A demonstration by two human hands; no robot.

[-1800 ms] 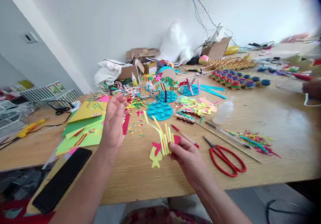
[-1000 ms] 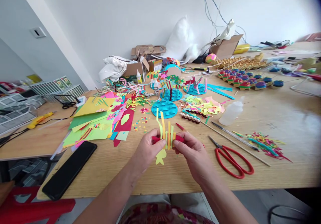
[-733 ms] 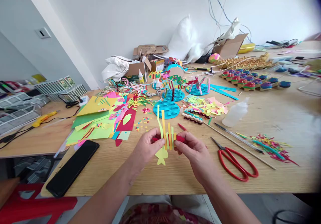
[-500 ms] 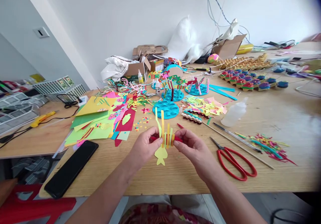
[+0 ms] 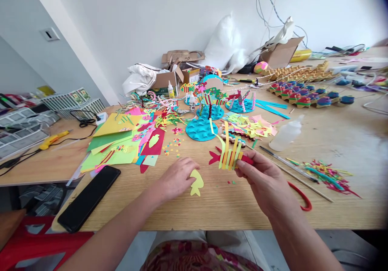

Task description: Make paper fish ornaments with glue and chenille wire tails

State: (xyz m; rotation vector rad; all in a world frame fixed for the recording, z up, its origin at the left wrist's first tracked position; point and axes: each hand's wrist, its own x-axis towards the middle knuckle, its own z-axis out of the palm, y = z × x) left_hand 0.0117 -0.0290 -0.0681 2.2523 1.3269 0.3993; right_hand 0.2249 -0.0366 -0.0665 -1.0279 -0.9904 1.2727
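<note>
My right hand (image 5: 265,178) pinches a red paper fish (image 5: 214,157) by its right end, just above the table. Yellow and pale green paper strips (image 5: 228,157) lie upright across its body, and their long ends stick up past its top edge. My left hand (image 5: 178,178) is low over the tabletop with its fingers apart and curved downward, holding nothing that I can see. Beside its thumb and fingertips lies a yellow-green paper fish (image 5: 196,184), flat on the wood. Whether the fingertips touch it I cannot tell.
Red-handled scissors (image 5: 304,198) are mostly hidden behind my right hand. A wooden stick (image 5: 306,182), a glue bottle (image 5: 286,133) and paper scraps (image 5: 327,178) lie to the right. A black phone (image 5: 89,198) and coloured paper sheets (image 5: 115,153) are left; blue scalloped bases (image 5: 201,129) stand behind.
My left hand has let go of the red fish and moved down and slightly left. My right hand has carried the striped fish to the right, its tail now showing.
</note>
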